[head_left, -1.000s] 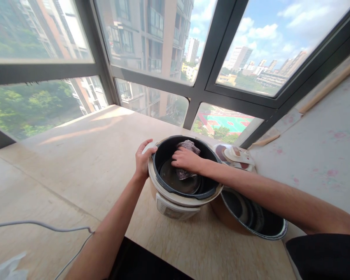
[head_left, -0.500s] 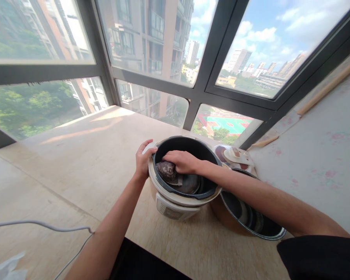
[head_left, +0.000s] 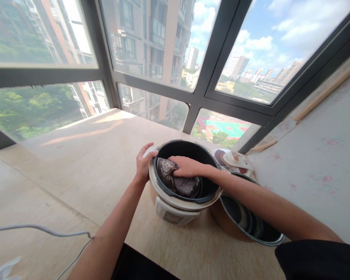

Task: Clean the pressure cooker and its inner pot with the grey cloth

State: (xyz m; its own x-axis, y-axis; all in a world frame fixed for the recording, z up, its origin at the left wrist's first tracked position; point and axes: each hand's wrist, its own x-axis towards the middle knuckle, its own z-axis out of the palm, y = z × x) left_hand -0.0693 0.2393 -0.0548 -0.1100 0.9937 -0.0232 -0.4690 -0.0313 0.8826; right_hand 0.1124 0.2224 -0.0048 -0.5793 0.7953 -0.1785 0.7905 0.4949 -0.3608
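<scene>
In the head view a white electric pressure cooker (head_left: 179,212) stands without its lid on the stone ledge. My left hand (head_left: 145,161) grips its left rim, thumb on the edge and fingers along the outside. Inside the dark cooker body, my right hand (head_left: 189,166) is closed on a grey-brown patterned cloth (head_left: 186,186). The cloth lies bunched against the left and near part of the interior, covering much of the bottom. My right fingertips are partly hidden by the cloth.
Right of the cooker, an inner pot (head_left: 251,221) leans tilted under my right forearm. Behind it lies the cooker's lid (head_left: 233,159) by the papered wall. A grey cable (head_left: 41,228) and white plastic (head_left: 7,268) are at the left. Windows (head_left: 151,105) border the ledge.
The cloth has spread toward the right and near side, now covering the bottom that showed before. My right hand has shifted slightly right. My left hand stays on the rim.
</scene>
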